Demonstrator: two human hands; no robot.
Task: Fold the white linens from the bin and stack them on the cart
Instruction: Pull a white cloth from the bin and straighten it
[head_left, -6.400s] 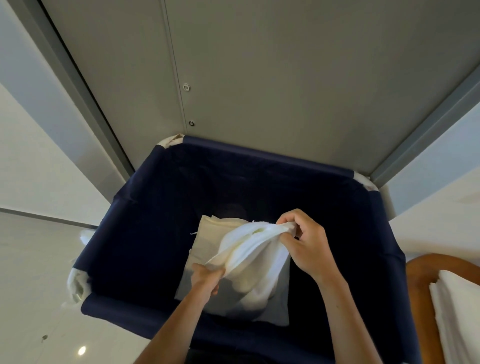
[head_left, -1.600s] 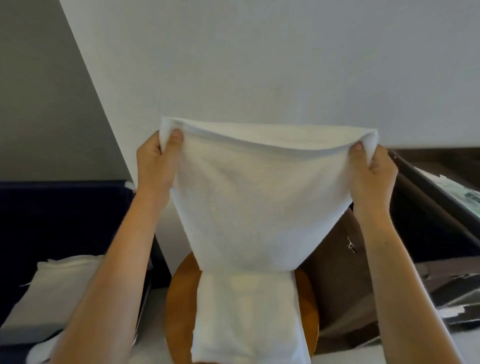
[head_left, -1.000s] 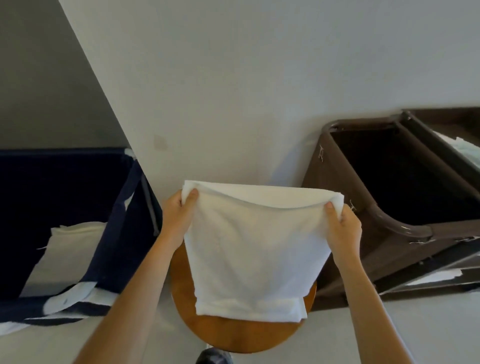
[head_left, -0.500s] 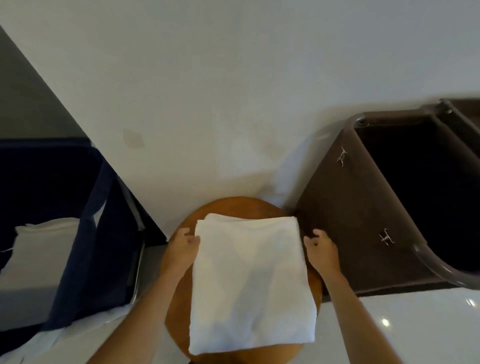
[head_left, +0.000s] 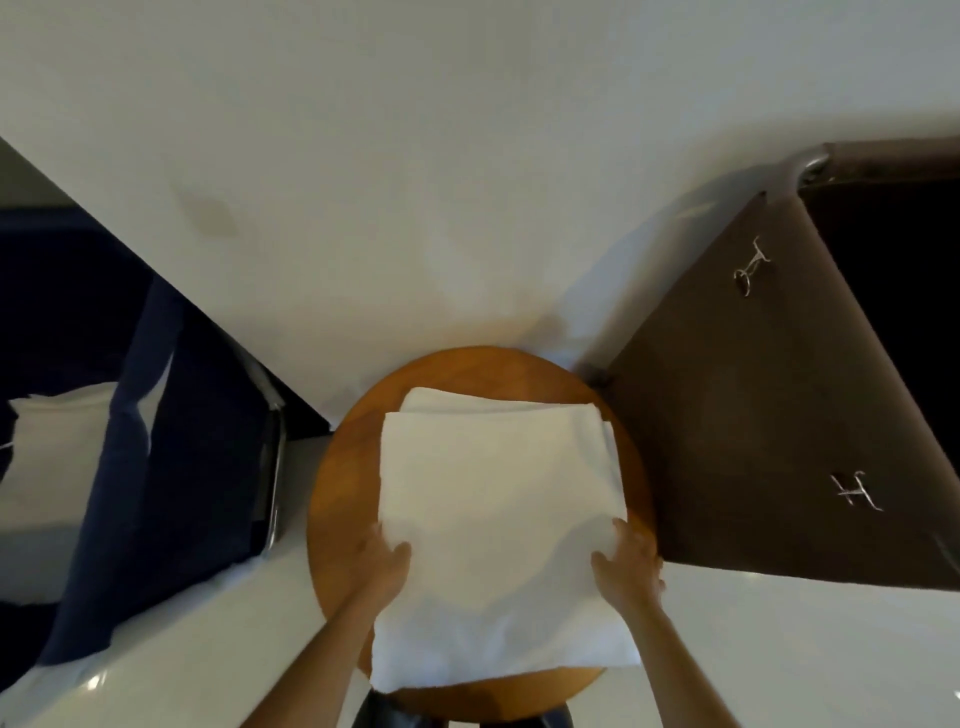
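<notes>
We fold a white towel on the round stool
Our left hand and right hand pinch its side edges, thumbs on top; it lies flat across the stool's middle.

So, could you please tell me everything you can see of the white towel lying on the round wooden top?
The white towel looks like soft, thick cloth folded into a rough rectangle. It lies flat on the round wooden top. More white cloth peeks out beneath its far edge, and I cannot tell whether that is part of it. The left hand and the right hand touch its side edges near the front. Whether the fingers curl under it is unclear.
</notes>
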